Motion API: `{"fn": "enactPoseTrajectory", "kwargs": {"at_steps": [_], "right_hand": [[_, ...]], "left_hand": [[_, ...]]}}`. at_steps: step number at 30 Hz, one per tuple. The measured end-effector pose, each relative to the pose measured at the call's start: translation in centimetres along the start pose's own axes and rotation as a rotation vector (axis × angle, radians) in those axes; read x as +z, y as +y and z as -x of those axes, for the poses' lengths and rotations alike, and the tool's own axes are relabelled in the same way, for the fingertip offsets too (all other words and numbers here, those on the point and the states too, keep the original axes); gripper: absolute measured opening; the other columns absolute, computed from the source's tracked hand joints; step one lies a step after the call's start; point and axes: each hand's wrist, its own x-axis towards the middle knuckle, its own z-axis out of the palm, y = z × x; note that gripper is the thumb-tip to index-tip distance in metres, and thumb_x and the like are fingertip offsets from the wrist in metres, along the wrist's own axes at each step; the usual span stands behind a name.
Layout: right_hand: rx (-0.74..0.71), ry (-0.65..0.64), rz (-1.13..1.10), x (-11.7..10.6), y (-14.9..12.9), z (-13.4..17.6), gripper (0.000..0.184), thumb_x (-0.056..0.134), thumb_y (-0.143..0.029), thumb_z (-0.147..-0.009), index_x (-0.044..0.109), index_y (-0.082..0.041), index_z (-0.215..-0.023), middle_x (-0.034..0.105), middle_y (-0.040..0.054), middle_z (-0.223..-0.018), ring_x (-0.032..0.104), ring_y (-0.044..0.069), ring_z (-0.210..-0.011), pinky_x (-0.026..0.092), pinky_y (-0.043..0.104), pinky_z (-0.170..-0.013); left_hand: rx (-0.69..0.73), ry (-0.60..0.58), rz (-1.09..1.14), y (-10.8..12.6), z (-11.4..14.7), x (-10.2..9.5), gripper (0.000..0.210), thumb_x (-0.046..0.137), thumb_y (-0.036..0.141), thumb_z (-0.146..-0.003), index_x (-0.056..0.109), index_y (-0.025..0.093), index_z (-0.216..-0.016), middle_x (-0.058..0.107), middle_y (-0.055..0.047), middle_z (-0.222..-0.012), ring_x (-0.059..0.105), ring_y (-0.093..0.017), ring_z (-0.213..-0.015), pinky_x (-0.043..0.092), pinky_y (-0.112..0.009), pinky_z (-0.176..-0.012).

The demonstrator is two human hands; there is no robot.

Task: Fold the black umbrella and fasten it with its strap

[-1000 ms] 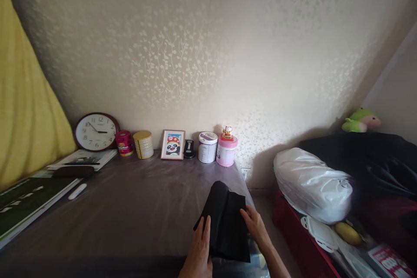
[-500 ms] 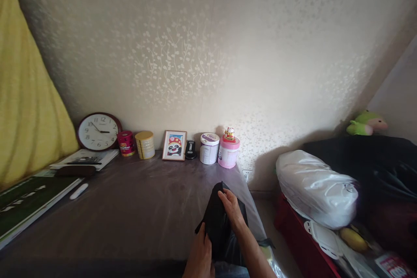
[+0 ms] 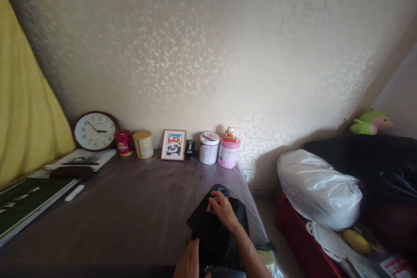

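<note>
A piece of thin black fabric [image 3: 211, 230], slightly glossy in places, lies at the table's front right, its folds partly hidden by my arms. My right hand [image 3: 223, 209] is on top of it near the far end, with fingers curled in against the fabric. Low in the view, my left hand [image 3: 189, 259] holds the fabric's left edge; most of its fingers are out of sight. Just right of my forearm, a clear plastic packet [image 3: 269, 258] with something yellowish in it sits at the table edge.
Along the wall stand a clock [image 3: 96, 131], a magenta tin [image 3: 124, 143], a yellow tin [image 3: 143, 144], a picture frame [image 3: 173, 145], a white tub [image 3: 209, 148] and a pink tub [image 3: 229, 152]. A green book [image 3: 29, 204] lies left. Right of the table is a white bag [image 3: 321, 189].
My right hand has shifted left across the fabric and curled its fingers. The fabric's left corner now spreads wider. My left hand has moved down and left.
</note>
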Motion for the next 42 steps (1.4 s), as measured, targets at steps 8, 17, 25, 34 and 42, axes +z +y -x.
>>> {"fn": "enactPoseTrajectory", "kwargs": {"at_steps": [8,17,25,34,42], "right_hand": [[-0.186,-0.096,0.297,0.1,-1.3,1.2,0.021,0.041,-0.020,-0.080,0.054,-0.018,-0.096,0.069,-0.0005,-0.071,0.062,0.014,-0.068,0.045,0.025,-0.065],[-0.400,-0.167,0.457,-0.5,-1.6,3.8,0.023,0.041,-0.024,-0.089,0.063,-0.024,-0.095,0.070,-0.0012,-0.085,0.061,0.014,-0.087,0.044,0.024,-0.079],[-0.535,-0.113,0.589,-1.7,0.8,2.0,0.027,0.038,-0.025,-0.093,0.065,-0.024,-0.096,0.069,0.0011,-0.099,0.050,0.018,-0.114,0.021,0.042,-0.106],[-0.439,-0.027,0.673,-2.7,1.4,-2.6,0.032,0.036,-0.026,-0.093,0.068,-0.025,-0.091,0.068,-0.0001,-0.102,0.047,0.019,-0.117,0.023,0.041,-0.104],[-0.225,0.192,0.616,-5.4,3.0,-3.6,0.033,0.034,-0.026,-0.089,0.062,-0.018,-0.104,0.065,0.0091,-0.109,0.056,0.022,-0.104,0.035,0.035,-0.096]], "left_hand": [[0.441,0.447,-0.292,2.0,-1.7,-1.4,0.057,0.054,0.021,-0.068,0.042,0.018,-0.124,0.053,-0.013,-0.127,0.054,-0.027,-0.113,0.051,-0.037,-0.088],[0.341,0.381,-0.283,1.0,-3.0,2.2,0.071,0.049,0.011,-0.065,0.031,0.014,-0.133,0.042,-0.017,-0.136,0.045,-0.028,-0.123,0.049,-0.036,-0.094],[0.191,0.290,-0.163,2.2,-2.8,3.1,0.081,0.046,0.000,-0.061,0.026,0.019,-0.137,0.029,-0.013,-0.146,0.032,-0.027,-0.132,0.042,-0.041,-0.100],[0.063,0.084,-0.027,2.8,-2.8,1.6,0.081,0.044,0.006,-0.062,0.021,0.013,-0.139,0.021,-0.013,-0.148,0.031,-0.026,-0.132,0.036,-0.040,-0.104],[0.098,0.042,0.109,2.7,-2.6,0.2,0.078,0.045,0.009,-0.066,0.020,0.013,-0.139,0.021,-0.012,-0.148,0.027,-0.025,-0.134,0.034,-0.040,-0.105]]}}
